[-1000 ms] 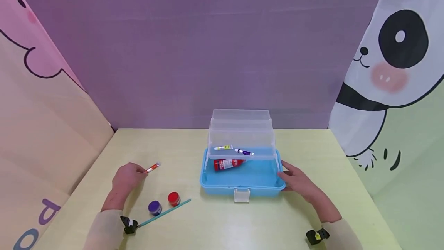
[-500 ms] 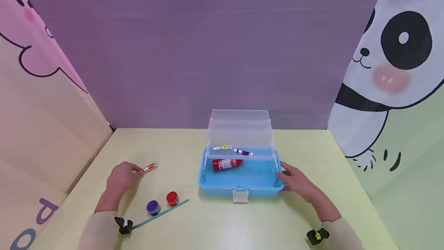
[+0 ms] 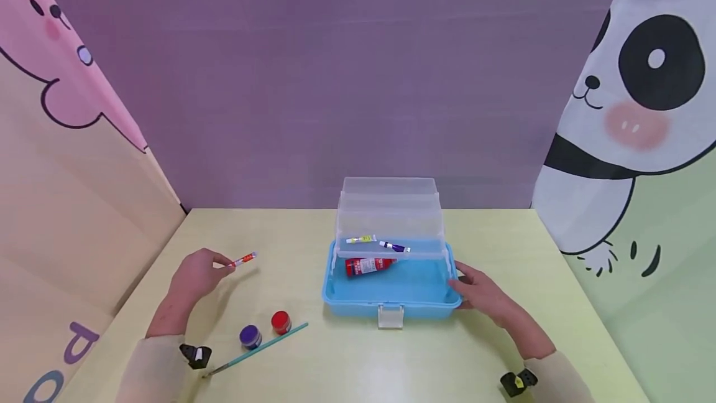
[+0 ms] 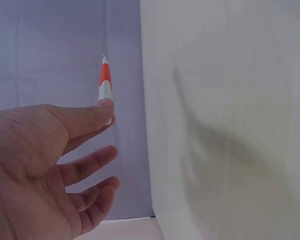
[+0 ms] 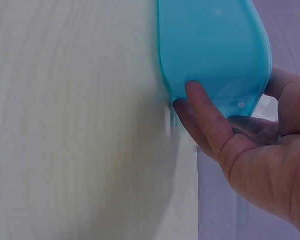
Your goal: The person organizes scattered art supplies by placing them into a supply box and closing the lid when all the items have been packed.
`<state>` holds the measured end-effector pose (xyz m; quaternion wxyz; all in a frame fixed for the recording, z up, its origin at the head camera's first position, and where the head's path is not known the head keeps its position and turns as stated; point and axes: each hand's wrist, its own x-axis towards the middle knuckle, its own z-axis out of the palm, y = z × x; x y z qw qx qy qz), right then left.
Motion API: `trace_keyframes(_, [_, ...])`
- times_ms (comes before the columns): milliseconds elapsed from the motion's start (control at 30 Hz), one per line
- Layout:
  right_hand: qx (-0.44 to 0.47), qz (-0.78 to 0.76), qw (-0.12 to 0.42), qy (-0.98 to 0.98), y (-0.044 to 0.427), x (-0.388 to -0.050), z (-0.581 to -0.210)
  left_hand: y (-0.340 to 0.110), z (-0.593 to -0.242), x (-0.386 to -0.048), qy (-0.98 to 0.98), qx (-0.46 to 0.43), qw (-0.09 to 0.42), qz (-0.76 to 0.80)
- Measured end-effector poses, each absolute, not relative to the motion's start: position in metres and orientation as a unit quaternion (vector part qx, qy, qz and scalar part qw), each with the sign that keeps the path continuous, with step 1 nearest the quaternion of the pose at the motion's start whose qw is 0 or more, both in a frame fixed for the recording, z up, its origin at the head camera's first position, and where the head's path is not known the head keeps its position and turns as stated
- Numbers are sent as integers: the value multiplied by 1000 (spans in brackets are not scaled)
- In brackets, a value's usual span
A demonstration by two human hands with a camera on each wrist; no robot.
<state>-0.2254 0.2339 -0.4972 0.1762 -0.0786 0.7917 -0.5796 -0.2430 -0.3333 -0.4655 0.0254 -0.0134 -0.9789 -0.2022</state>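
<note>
Between thumb and forefinger, my left hand [image 3: 196,273] pinches a small orange and white paint tube [image 3: 246,259] by one end. The left wrist view shows the tube [image 4: 105,77] held clear of the table, its pointed tip away from the palm, the other fingers loosely bent. My right hand [image 3: 482,294] grips the right end of a blue storage box [image 3: 355,310], thumb at the rim and fingers against the outer wall [image 5: 215,50]. Its clear lid [image 3: 386,207] stands raised. A red bottle [image 3: 366,266] lies inside; a yellow tube [image 3: 360,239] and a purple tube [image 3: 394,246] lie above it.
On the pale wooden table [image 3: 358,365], a purple paint jar [image 3: 250,336] and a red paint jar [image 3: 281,322] stand left of the box. A teal paintbrush [image 3: 268,344] lies slanted in front of them. A purple backdrop [image 3: 358,79] rises behind the table.
My left hand has lifted the paint tube off the table, and its shadow now lies apart from it. The right hand and the box have stayed in place.
</note>
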Motion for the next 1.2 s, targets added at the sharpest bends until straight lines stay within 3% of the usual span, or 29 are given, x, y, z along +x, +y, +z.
trace_keyframes(367, [-69, -578, 165, 797, 234, -226, -499, -316, -441, -250, -976, -31, 25, -213])
trace_keyframes(1200, [-55, -587, 162, 791, 234, -225, -504, -262, -425, -286, -970, -56, 16, -238])
